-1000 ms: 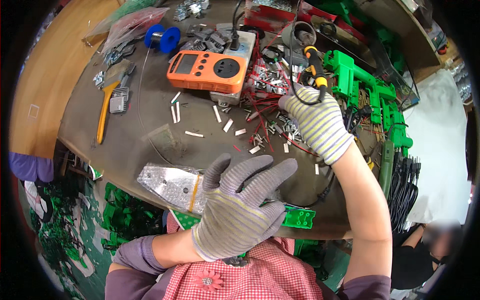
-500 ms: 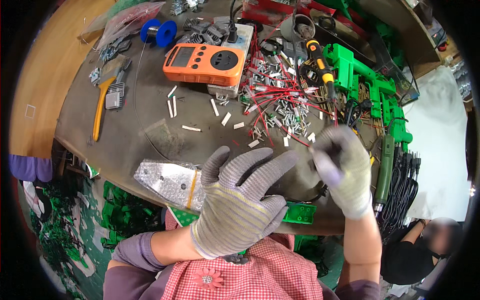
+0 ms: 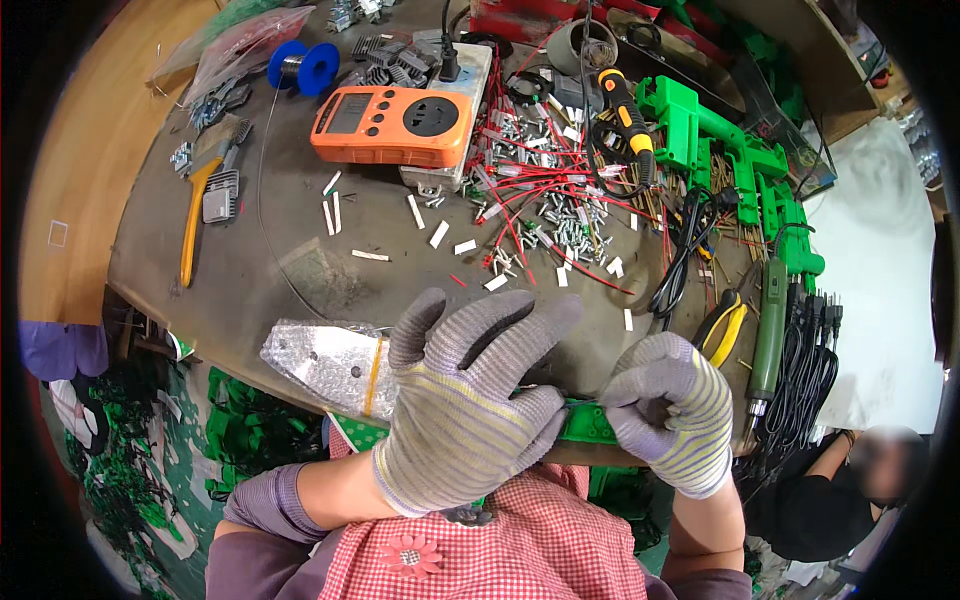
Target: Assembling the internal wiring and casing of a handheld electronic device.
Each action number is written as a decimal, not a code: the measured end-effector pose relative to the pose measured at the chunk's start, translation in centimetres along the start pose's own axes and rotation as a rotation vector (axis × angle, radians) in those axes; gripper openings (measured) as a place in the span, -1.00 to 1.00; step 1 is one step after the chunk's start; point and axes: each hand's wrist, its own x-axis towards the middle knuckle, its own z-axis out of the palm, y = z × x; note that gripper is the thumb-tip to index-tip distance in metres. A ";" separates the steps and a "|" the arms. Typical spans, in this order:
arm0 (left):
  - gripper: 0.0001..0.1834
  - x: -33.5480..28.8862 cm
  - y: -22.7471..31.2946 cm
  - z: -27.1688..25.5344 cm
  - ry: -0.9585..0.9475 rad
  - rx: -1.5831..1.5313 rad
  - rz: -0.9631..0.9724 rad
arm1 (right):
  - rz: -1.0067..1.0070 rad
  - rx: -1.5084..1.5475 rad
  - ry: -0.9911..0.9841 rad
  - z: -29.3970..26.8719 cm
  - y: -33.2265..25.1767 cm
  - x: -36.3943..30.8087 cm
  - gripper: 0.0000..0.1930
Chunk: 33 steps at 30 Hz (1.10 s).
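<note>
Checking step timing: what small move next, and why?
Probably ease the right hand leftward over the green part: its curled fingers are at that part's right end, and the left hand overlaps the other side. Whether the right hand pinches anything is unclear.

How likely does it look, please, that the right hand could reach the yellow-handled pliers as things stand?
Probably yes: the yellow-handled pliers lie close beside the right hand, and nothing appears to stand between them.

Even light; plastic wrap [image 3: 318, 366] glints; edges bent, corners black.
</note>
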 end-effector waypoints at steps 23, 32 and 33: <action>-0.21 -0.6 -2.3 -4.8 -0.136 -0.211 0.099 | -0.120 -0.498 0.084 -1.5 1.8 0.4 -0.79; -0.19 -3.6 -8.3 -4.3 -0.402 -0.083 0.029 | -0.206 -0.677 0.140 -3.0 7.9 2.2 -0.82; -0.21 -3.7 -7.9 -3.9 -0.357 -0.069 -0.001 | -0.203 -0.680 0.142 -3.4 8.6 2.4 -0.83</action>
